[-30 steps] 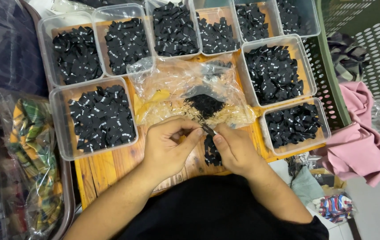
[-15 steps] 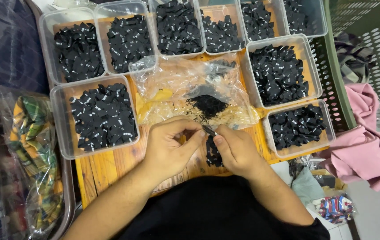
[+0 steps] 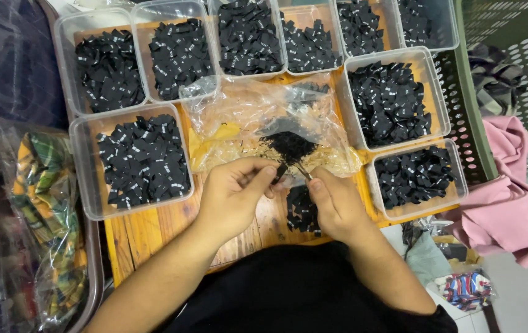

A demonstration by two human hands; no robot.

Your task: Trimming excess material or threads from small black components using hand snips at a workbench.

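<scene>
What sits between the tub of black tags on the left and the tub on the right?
In the head view, a crumpled clear plastic bag holding loose black tags.

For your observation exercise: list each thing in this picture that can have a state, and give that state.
Left hand: pinching a black label.
Right hand: fingertips at the same label.
Tubs: lidless, filled with black labels.
Plastic bag: open, crumpled, a few labels inside.
Pile: loose on the wooden board.
Pink cloth: bunched.

tubs (image 3: 143,161) of black labels ring the hands | green crate (image 3: 470,117) far right | pink cloth (image 3: 507,206) right | bagged plaid fabric (image 3: 41,203) left
</scene>
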